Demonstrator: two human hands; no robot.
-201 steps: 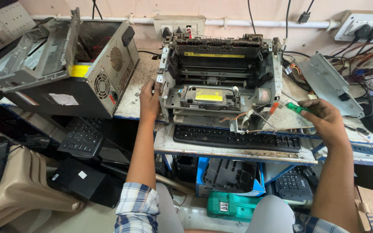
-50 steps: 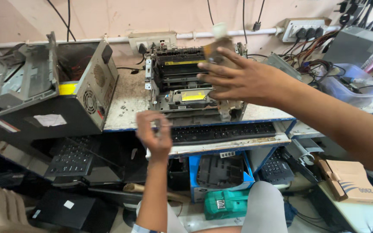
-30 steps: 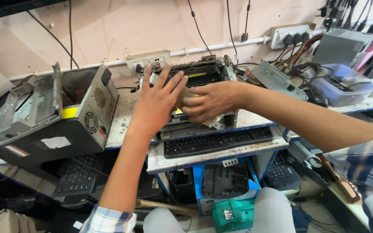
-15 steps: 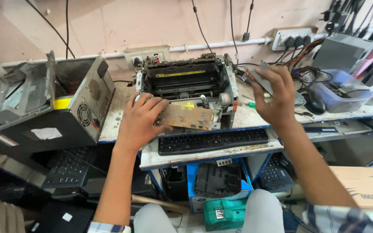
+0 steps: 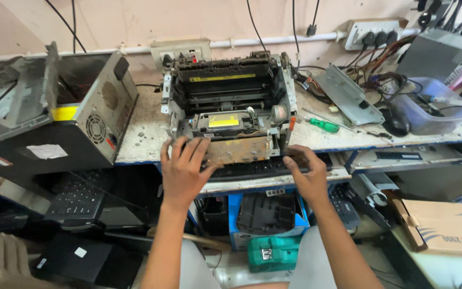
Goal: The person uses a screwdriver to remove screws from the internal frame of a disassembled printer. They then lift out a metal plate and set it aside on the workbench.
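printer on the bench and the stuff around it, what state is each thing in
printer: covers off, insides bare
circuit board: dusty, at the printer's front, left hand spread flat on its left end
right hand: resting on the black keyboard
green screwdriver: lying loose on the bench
computer case: opened, side panel off

Green screwdriver (image 5: 323, 125) on bench; open computer case (image 5: 54, 115) left.
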